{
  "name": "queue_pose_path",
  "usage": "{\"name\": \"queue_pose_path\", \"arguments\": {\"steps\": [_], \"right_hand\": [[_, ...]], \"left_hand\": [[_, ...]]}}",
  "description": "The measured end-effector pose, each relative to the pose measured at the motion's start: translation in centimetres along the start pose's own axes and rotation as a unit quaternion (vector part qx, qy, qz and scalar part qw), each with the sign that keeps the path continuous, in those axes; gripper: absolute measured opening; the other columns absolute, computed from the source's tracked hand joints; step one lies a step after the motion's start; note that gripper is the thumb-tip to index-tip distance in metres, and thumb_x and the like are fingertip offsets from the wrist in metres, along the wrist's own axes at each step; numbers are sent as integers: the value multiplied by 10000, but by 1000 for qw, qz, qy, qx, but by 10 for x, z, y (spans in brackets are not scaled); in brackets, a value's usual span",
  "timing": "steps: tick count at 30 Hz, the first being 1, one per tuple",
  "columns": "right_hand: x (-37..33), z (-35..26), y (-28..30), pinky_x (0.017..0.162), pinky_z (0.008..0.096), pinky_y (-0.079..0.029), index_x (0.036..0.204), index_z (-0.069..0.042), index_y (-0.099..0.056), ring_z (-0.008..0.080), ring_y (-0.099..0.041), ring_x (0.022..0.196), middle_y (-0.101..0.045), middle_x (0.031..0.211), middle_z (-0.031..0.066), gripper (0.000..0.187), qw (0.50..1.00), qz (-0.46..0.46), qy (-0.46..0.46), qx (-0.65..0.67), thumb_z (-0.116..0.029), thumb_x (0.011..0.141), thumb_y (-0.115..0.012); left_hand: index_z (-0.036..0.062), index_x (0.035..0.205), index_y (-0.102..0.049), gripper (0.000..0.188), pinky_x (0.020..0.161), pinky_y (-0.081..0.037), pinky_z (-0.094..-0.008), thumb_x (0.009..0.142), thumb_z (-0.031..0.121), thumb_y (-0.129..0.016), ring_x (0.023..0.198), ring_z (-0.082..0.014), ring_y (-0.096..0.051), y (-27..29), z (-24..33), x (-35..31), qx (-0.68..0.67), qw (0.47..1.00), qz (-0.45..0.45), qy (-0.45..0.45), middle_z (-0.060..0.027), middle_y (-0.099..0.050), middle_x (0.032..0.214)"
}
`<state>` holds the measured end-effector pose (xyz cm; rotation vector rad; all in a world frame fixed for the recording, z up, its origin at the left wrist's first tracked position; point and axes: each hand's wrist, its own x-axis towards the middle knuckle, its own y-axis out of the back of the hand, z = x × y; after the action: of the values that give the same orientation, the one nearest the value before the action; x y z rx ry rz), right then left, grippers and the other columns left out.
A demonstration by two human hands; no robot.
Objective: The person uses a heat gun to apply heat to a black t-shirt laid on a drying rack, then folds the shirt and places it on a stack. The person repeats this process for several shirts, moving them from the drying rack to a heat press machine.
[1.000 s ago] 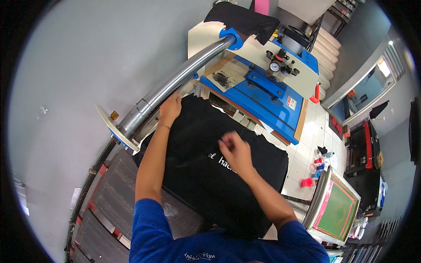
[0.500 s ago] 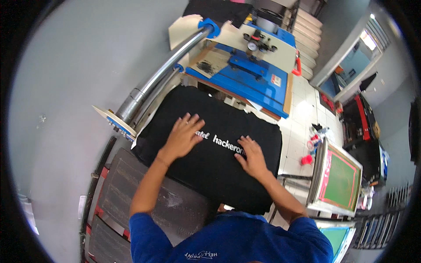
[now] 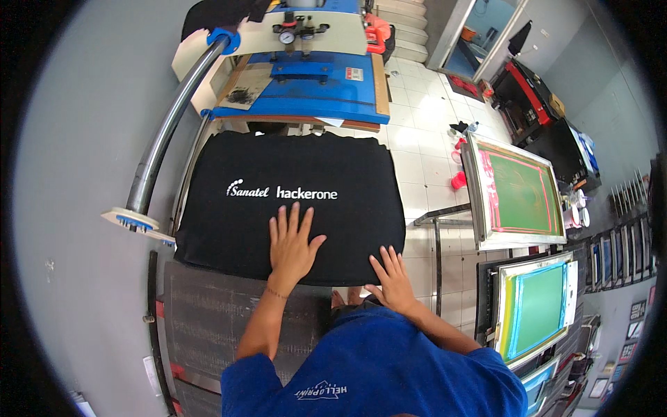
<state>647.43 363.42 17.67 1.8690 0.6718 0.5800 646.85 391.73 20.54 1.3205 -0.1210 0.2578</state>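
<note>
A black cloth (image 3: pixel 229 229), perhaps a garment, lies spread flat over the lower bed of a heat press, with white printed lettering (image 3: pixel 306 193) across its middle. My left hand (image 3: pixel 293 249) rests flat on it just below the lettering, fingers spread and pointing away from me. At the near right corner, my right hand (image 3: pixel 394 281) touches the cloth's edge with its fingers apart. Neither hand grips anything. The bed under the cloth is hidden.
Beyond the cloth stands the press's blue upper plate (image 3: pixel 306 97), with a pressure gauge (image 3: pixel 286 37) above. A steel bar (image 3: pixel 174 125) runs along the left. Framed green screens (image 3: pixel 524 191) stand at the right. A dark grey panel (image 3: pixel 229 306) lies near my left arm.
Both hands have slid toward me over the cloth, uncovering the lettering; the right one has reached the near corner. My view has also turned, so the press appears straighter and farther left.
</note>
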Motion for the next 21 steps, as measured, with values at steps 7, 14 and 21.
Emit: {"name": "queue_pose_path", "arguments": {"steps": [7, 14, 21], "right_hand": [[-70, 70, -14, 1110, 478, -283, 1453, -28, -318, 436, -324, 1361, -294, 1472, 311, 657, 950, 14, -187, 251, -377, 944, -542], [-89, 140, -24, 1065, 419, -362, 1374, 20, -427, 391, -441, 1288, -424, 1413, 259, 664, 926, -3, -275, 260, -462, 932, -537], [-98, 213, 19, 1034, 416, -394, 1344, 34, -455, 397, -489, 1233, -512, 1325, 262, 660, 913, -91, -276, 287, -441, 904, -583]], "left_hand": [[53, 1406, -423, 572, 1095, -282, -511, 985, 440, -399, 1359, -399, -335, 37, -140, -29, 185, 932, 52, 307, -228, -384, 1459], [31, 1406, -413, 662, 1053, -334, -547, 994, 539, -310, 1307, -450, -383, 14, -196, -66, 190, 784, 63, 587, -246, -411, 1429], [31, 1467, -301, 644, 1101, -238, -567, 1007, 481, -325, 1392, -434, -255, -43, -32, 48, 224, 931, 37, 285, -227, -273, 1521]]}}
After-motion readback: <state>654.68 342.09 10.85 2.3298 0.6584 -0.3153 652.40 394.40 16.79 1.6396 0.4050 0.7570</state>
